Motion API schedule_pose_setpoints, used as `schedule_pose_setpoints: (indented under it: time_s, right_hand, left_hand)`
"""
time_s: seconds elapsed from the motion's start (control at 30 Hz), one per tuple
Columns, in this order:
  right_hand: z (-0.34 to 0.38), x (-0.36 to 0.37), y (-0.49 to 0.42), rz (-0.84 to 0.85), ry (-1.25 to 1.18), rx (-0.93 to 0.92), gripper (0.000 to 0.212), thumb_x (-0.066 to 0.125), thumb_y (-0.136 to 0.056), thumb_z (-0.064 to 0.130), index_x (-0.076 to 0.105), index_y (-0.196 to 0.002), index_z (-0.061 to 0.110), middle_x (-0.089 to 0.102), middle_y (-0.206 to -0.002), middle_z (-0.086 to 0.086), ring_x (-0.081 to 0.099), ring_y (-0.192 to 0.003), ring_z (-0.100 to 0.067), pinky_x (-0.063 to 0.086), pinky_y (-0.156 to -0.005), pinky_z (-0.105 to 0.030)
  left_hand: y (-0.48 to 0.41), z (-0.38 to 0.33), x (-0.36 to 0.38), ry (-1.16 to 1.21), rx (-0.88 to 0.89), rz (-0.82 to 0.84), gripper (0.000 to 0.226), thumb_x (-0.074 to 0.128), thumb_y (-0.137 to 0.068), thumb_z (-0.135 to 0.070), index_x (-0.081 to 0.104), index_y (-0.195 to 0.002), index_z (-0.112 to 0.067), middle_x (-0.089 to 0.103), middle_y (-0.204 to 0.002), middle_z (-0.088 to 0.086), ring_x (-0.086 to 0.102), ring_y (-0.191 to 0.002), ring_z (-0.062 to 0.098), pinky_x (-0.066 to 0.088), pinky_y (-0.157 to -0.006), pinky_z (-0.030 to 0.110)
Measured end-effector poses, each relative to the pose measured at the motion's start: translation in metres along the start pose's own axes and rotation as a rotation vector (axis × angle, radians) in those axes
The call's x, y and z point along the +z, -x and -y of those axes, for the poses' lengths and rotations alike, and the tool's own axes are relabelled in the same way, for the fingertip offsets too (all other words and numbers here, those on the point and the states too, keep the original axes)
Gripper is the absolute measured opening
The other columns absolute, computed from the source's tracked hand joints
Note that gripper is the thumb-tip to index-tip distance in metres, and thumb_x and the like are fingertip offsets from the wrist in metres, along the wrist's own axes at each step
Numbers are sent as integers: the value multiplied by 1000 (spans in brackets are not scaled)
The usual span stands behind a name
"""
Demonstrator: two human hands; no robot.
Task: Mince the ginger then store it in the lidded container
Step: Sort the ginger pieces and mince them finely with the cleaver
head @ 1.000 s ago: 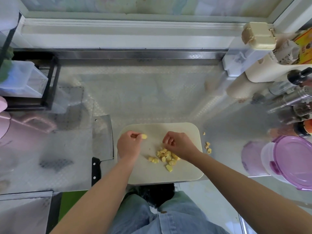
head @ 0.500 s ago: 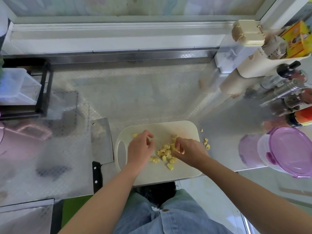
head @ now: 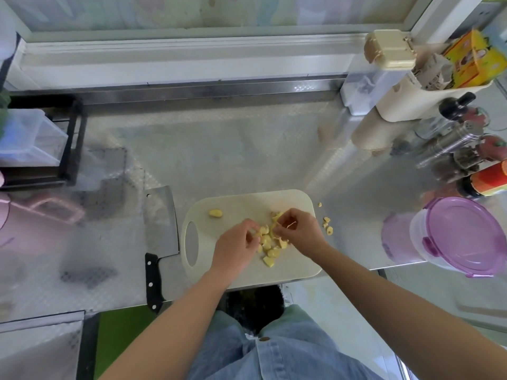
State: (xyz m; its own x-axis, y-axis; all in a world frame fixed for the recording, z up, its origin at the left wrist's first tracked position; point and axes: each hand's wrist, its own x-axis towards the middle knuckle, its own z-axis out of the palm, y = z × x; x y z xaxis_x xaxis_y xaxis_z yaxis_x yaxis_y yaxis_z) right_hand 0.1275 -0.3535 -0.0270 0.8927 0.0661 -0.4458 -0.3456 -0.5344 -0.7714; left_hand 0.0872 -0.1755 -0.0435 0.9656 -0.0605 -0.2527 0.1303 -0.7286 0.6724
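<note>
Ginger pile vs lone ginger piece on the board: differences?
The ginger pile: many chunks, mid-board; the lone ginger piece: single, far left. The left hand and right hand pinch at the pile; the lone piece lies untouched. Both pale yellow, on the cutting board.

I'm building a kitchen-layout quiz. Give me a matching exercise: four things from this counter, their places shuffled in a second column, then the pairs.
1. steel cleaver with black handle
2. round clear container with purple lid
3. lone yellow ginger chunk
4. pile of yellow ginger pieces

A. between left hand and right hand
B. steel counter's right side
C. counter, left of cream cutting board
D. board's far-left part

Pairs: 1-C, 2-B, 3-D, 4-A
</note>
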Motion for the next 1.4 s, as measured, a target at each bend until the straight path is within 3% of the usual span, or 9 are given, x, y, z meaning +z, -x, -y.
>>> schedule_pose_setpoints:
  time_s: [0.13, 0.3, 0.47, 0.67, 0.87, 0.97, 1.17, 1.3, 1.4]
  right_hand:
    - [10, 1, 4, 99, -406, 159, 19, 74, -79, -2, 58, -87, 5, 62, -72, -10, 62, -57, -15, 52, -54, -25]
    - [13, 8, 9, 150, -493, 166, 20, 74, -78, -3, 56, -84, 4, 67, -70, -14, 68, -63, -25, 57, -62, -32]
    - [15, 3, 8, 206, -387, 134, 9, 72, -83, 6, 66, -89, 3, 68, -77, -11, 68, -68, -17, 58, -63, -26]
    - [20, 6, 7, 234, -19, -21, 9, 78, -79, 11, 69, -77, 12, 71, -73, -6, 63, -60, -13, 55, -61, -26]
    - [31, 17, 6, 186, 19, -103, 17, 76, -78, 3, 62, -83, 12, 68, -73, -5, 63, -55, -9, 51, -52, -19]
    - [31, 24, 0, 250, 40, -76, 14, 74, -81, 6, 66, -89, 13, 69, -74, -7, 66, -60, -12, 57, -61, -24]
    - [42, 36, -25, 206, 72, 22, 10, 76, -81, 16, 70, -87, 10, 70, -82, -6, 63, -63, -21, 56, -62, -30]
    - [56, 50, -46, 151, 56, 84, 19, 79, -78, 20, 70, -88, 7, 64, -72, -1, 55, -55, -13, 50, -53, -24]
    - [58, 66, -59, 136, 113, 99, 12, 78, -78, 19, 68, -79, 12, 59, -65, 6, 54, -54, -10, 48, -56, -24]
  left_hand:
    - [0, -7, 1, 442, -202, 64, 16, 65, -88, -23, 68, -100, -13, 68, -76, -1, 58, -61, 10, 45, -56, 23]
    - [3, -13, -4, 720, -353, 76, 9, 66, -88, -6, 69, -95, -1, 70, -74, 8, 59, -52, 9, 38, -44, 20]
    - [6, -10, -14, 760, -369, 57, 6, 69, -86, -9, 71, -80, -10, 72, -75, 11, 59, -56, 14, 37, -48, 21]
    - [9, -2, -22, 694, -280, 111, 5, 70, -85, -5, 72, -84, -9, 72, -72, 10, 61, -57, 13, 39, -46, 18]
    - [9, 2, -28, 664, -252, 107, 9, 69, -84, -1, 71, -92, 1, 71, -72, 11, 60, -52, 5, 40, -48, 14]
    - [7, 8, -30, 590, -254, 94, 13, 71, -83, -5, 72, -96, 0, 72, -77, 9, 62, -55, 3, 44, -52, 13]
    - [-6, 34, -52, -94, -185, -252, 16, 63, -86, -16, 70, -98, -25, 64, -93, -7, 61, -86, 12, 48, -71, 27]
    - [-26, 46, -63, -311, -24, -176, 34, 66, -85, -11, 62, -116, -24, 52, -111, 1, 51, -105, 17, 47, -73, 27]
    - [-40, 50, -60, -357, -2, -131, 28, 64, -85, -9, 66, -110, -22, 53, -104, 0, 52, -98, 17, 47, -70, 27]
